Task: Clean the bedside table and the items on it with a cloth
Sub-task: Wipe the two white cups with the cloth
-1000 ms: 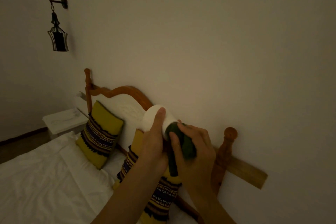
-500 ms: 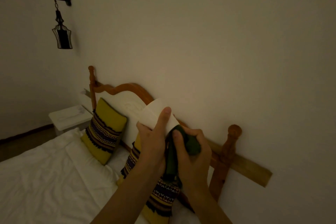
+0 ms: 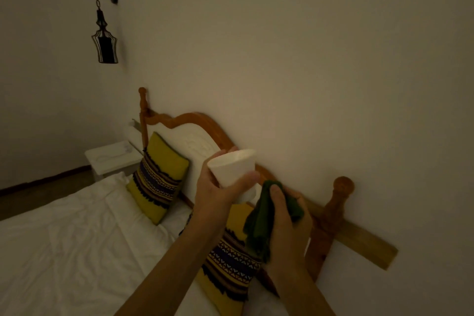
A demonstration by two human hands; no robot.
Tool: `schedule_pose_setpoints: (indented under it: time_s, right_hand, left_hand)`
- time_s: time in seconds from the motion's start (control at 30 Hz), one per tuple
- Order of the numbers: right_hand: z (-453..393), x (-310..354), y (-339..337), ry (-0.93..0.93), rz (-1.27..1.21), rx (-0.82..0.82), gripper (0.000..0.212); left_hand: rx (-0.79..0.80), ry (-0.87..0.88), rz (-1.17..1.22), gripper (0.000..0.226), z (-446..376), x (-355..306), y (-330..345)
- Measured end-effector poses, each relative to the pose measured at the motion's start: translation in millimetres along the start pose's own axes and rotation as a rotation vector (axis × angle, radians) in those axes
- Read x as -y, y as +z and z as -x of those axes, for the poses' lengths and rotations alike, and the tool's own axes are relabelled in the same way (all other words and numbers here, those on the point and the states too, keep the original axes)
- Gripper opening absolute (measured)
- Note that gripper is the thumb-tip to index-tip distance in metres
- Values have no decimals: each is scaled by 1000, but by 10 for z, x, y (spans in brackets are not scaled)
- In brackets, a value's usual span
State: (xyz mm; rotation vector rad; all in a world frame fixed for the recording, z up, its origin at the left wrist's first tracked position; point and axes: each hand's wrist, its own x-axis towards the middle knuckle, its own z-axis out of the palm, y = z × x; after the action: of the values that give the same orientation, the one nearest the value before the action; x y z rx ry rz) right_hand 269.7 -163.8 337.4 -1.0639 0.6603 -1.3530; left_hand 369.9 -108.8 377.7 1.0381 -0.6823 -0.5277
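Note:
My left hand [image 3: 218,195] grips a white cup [image 3: 232,169] held up in front of the headboard, its flat end turned toward me. Just to its right, my right hand [image 3: 284,215] is closed on a dark green cloth [image 3: 259,226], which hangs down below the fingers and touches the cup's lower right side. A white bedside table [image 3: 107,159] stands far off at the bed's other side, by the left wall. The room is dim.
A wooden headboard [image 3: 202,123] with posts [image 3: 331,215] runs along the wall. Two yellow patterned cushions [image 3: 159,177] lean against it on the white bed [image 3: 64,251]. A black lantern lamp [image 3: 105,43] hangs on the wall at upper left.
The cup has tilted so its flat end faces me. The cloth has slid from over the cup's end to its lower right side. The view has shifted slightly.

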Motion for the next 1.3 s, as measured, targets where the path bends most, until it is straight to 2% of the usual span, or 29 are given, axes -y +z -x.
schedule_pose_setpoints:
  time_s: [0.1,0.23,0.3,0.4,0.47,0.57,0.8,0.93,1.07,1.17,1.23,1.27,1.3]
  right_hand:
    - [-100,114,-43,-66,21,64,37]
    - [-187,215,-25,-153,66,156,13]
    - [-243,274,-19,-98,19,164,14]
    - [-288,318,-27,70,-105,185,32]
    - [-248,257,-45,68,-43,174,28]
    - [-94,65,-97,7,65,124,10]
    - [34,-79,-63,118,91,60,13]
    - [173,-252,92,175,140,14,19]
    - [416,-610,206,359,132,29,23]
    - [571,-935,310,496,136,92,10]
    - [651,-1204,392,601,139,99,11]
    - [689,-1352,432,695,124,89,17]
    - [708,-1495,435,796,103,92,32]
  left_hand:
    - [122,119,-184,89,52,-26,-112]
    - [260,191,-289,89,122,-28,-95]
    - [337,205,-324,90,148,-16,-91]
    - [424,203,-385,87,188,19,-82]
    - [389,173,-379,83,186,51,-92]
    - [293,166,-414,80,152,112,-201]
    - [393,143,-584,82,292,208,-562]
    - [365,124,-615,87,415,312,-740]
    - [312,31,-641,95,475,424,-1089]
    - [236,-36,-704,95,544,563,-1421]
    - [183,-93,-757,90,589,707,-1672]
    - [156,-112,-783,86,620,802,-1809]
    - [134,-120,-800,82,652,887,-1925]
